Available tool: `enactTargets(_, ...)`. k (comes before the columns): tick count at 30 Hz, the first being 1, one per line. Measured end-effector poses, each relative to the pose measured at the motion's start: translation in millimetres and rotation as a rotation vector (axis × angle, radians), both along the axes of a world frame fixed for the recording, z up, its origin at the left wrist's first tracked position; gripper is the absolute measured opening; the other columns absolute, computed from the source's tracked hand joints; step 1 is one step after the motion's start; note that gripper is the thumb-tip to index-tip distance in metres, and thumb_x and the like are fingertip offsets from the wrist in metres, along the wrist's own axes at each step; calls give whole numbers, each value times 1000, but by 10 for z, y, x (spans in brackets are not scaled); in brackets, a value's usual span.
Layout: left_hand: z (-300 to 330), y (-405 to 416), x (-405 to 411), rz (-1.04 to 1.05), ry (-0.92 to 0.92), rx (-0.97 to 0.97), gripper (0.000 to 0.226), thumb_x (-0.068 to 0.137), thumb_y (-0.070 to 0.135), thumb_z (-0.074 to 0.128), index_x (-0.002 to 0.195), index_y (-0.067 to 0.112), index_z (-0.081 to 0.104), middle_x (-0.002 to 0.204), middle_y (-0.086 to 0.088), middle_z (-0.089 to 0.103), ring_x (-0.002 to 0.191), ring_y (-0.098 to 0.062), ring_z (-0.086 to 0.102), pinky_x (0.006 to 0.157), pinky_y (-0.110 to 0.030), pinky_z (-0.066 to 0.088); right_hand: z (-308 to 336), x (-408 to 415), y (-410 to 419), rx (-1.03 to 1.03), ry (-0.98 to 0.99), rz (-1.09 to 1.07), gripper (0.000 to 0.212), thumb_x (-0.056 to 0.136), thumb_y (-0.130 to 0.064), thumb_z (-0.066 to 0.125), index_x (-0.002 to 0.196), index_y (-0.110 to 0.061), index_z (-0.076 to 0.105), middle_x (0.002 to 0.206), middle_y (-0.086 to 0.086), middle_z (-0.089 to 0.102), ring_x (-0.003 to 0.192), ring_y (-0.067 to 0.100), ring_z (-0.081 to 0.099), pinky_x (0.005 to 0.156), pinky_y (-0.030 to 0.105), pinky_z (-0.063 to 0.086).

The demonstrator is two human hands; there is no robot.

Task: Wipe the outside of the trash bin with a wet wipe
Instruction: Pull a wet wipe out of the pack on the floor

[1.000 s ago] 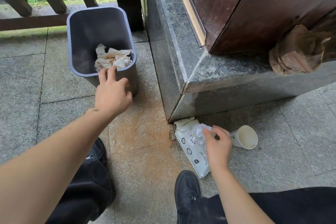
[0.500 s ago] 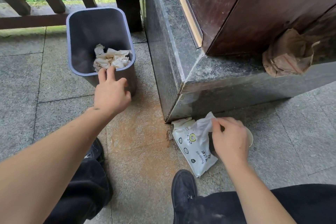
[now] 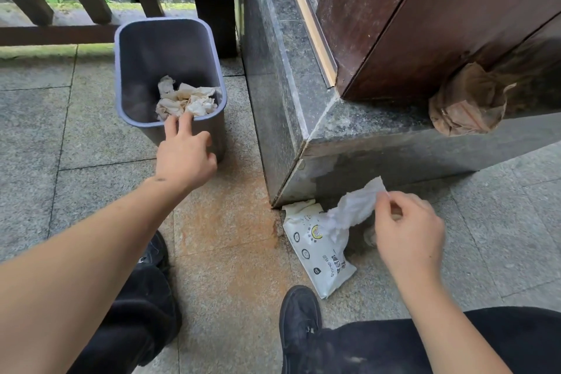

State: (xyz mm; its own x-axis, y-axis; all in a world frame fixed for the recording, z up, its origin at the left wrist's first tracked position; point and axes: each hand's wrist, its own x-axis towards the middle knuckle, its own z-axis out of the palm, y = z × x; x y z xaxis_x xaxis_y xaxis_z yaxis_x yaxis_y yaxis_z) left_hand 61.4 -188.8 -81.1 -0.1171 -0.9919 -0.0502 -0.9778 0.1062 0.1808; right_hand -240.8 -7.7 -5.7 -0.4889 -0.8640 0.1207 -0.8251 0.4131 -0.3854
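We are pinching a wet wipe (image 3: 355, 209) in right hand (image 3: 406, 240) fingers (image 3: 383, 195); left hand (image 3: 185, 155), fingers spread, is steadying the trash bin (image 3: 127, 70) at ten o'clock. The wipe pack (image 3: 315, 255) may be lifting along.

Soft, even daylight fills the scene, with no hard shadows and no glare; only faint shade sits under the granite step (image 3: 379, 143) and inside the trash bin (image 3: 170, 70). The picture is mostly sharp, though the right hand (image 3: 409, 231) is slightly motion-blurred. Wide-angle distortion bends the railing (image 3: 60, 33) and door frame near the edges.
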Motion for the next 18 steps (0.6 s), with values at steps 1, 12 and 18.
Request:
enactTargets(1,10,25,-5,-6,6,0,18,78,27,65,91,13,65,150,-14,30,138,-35,16,77,-51,54,41,-18,5,-27,3,1,27,92,-23,55,70,-15,67,68,-6,60,69,17,56,57,31,44)
enactTargets(12,-28,-14,4,-12,-25,25,18,78,27,64,90,13,64,152,-15,28,139,-36,16,81,-52,53,2,-88,-7,-46,-26,-20,33,93,-29,50,62,-18,50,61,-6,52,62,15,49,49,28,30)
enactTargets(18,-10,-24,2,-17,1,-52,33,79,21,62,109,10,58,140,-19,43,128,-40,31,88,-55,46,-71,-167,-71,-33,-361,-277,34,96,-33,35,75,-10,51,71,4,55,68,23,52,58,38,36)
